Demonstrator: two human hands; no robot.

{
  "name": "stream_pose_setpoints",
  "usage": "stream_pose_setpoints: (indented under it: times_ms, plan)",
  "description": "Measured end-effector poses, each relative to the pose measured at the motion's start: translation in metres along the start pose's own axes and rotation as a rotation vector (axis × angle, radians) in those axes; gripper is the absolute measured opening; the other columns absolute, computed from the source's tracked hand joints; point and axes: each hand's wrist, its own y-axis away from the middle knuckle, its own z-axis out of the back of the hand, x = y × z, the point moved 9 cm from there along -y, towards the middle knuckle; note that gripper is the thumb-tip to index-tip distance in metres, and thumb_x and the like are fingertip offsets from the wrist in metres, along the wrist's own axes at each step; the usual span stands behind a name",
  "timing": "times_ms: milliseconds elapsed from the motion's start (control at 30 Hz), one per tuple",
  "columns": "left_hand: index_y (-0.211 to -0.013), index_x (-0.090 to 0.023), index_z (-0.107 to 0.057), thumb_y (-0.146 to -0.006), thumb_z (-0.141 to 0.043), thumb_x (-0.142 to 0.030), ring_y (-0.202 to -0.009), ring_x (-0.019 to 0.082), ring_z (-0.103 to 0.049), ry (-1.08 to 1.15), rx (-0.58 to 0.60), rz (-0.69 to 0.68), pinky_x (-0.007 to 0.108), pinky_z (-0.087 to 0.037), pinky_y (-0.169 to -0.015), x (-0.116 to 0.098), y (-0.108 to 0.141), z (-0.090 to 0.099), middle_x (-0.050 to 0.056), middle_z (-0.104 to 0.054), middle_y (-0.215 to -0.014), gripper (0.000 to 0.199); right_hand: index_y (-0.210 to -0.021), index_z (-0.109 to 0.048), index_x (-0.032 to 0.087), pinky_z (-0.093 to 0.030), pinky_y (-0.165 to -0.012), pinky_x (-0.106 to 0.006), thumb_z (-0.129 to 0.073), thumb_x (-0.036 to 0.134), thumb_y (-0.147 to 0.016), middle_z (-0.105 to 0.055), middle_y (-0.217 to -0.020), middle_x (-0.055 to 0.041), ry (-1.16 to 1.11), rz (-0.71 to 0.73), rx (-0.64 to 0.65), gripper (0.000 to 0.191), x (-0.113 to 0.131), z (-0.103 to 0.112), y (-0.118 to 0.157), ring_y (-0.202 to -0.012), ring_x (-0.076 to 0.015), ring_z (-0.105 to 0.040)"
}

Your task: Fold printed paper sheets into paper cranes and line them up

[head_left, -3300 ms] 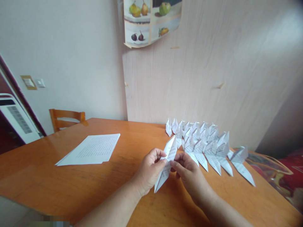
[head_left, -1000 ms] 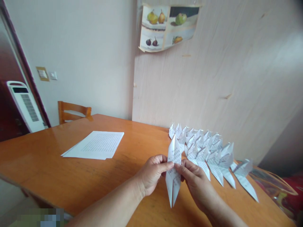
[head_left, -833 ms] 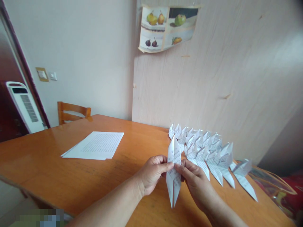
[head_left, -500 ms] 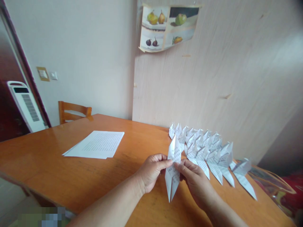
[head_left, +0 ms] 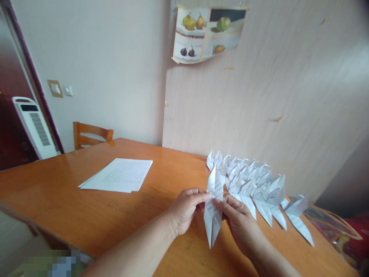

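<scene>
A narrow folded paper piece [head_left: 213, 223] with printed text stands upright between my hands, pointed at the top and split into two points at the bottom. My left hand [head_left: 188, 209] pinches its left edge near the middle, thumb on the front. My right hand [head_left: 236, 213] grips its right side, thumb pressed on the front face. The fingers behind the paper are partly hidden. Just beyond my right hand, several folded paper shapes [head_left: 263, 192] stand in rows on the wooden table [head_left: 129, 215].
A stack of printed sheets [head_left: 121, 175] lies on the table's left part. One folded shape [head_left: 298, 217] stands apart at the right, near a clear plastic bag [head_left: 331, 227]. Behind the table are a wooden chair [head_left: 93, 132] and a wall with a fruit picture [head_left: 207, 34].
The paper between my hands has turned slightly, its lower points shifting a little to the right. My right thumb sits slightly further over its front. The view has shifted slightly.
</scene>
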Motion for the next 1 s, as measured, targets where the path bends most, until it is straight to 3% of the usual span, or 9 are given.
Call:
stream_pose_setpoints:
  times_ms: [233,367,633,1000]
  plan:
    - [-0.067,-0.015,-0.065,-0.068,-0.080,-0.033,-0.065,0.012,-0.047,0.007,-0.021,-0.020,0.028,-0.034,-0.068,-0.002,0.000,0.002,0.000,-0.059,-0.065,0.023,-0.086,-0.067,0.016,-0.024,-0.053,-0.026,-0.069,0.046,-0.089,-0.051,-0.065,0.0025,-0.028,-0.106,0.031,0.030,-0.007,-0.008,0.003,-0.057,-0.0099,-0.036]
    - [-0.066,-0.015,-0.063,-0.069,-0.080,-0.032,-0.065,0.012,-0.047,-0.011,-0.007,-0.018,0.028,-0.034,-0.068,0.001,0.000,0.002,0.000,-0.057,-0.064,0.024,-0.084,-0.067,0.016,-0.023,-0.054,-0.026,-0.071,0.047,-0.086,-0.047,-0.059,0.0046,0.018,-0.070,0.001,0.031,-0.004,-0.004,0.001,-0.055,-0.0092,-0.033]
    - [-0.088,-0.013,-0.071,-0.067,-0.083,-0.032,-0.079,0.019,-0.059,0.015,0.064,-0.004,0.032,-0.043,-0.077,0.000,0.002,-0.007,0.007,-0.068,-0.083,0.031,-0.076,-0.064,0.016,-0.027,-0.056,-0.025,-0.074,0.052,-0.082,-0.048,-0.062,0.0034,0.089,-0.063,0.045,0.038,0.005,-0.013,0.004,-0.059,-0.0098,-0.037]
    - [-0.080,-0.011,-0.071,-0.067,-0.084,-0.035,-0.073,0.017,-0.059,0.045,-0.033,-0.062,0.031,-0.043,-0.075,-0.008,0.002,-0.001,0.008,-0.069,-0.079,0.030,-0.077,-0.067,0.018,-0.033,-0.059,-0.025,-0.077,0.048,-0.080,-0.053,-0.065,0.0028,0.103,-0.094,0.086,0.032,0.003,-0.018,0.009,-0.061,-0.0107,-0.040]
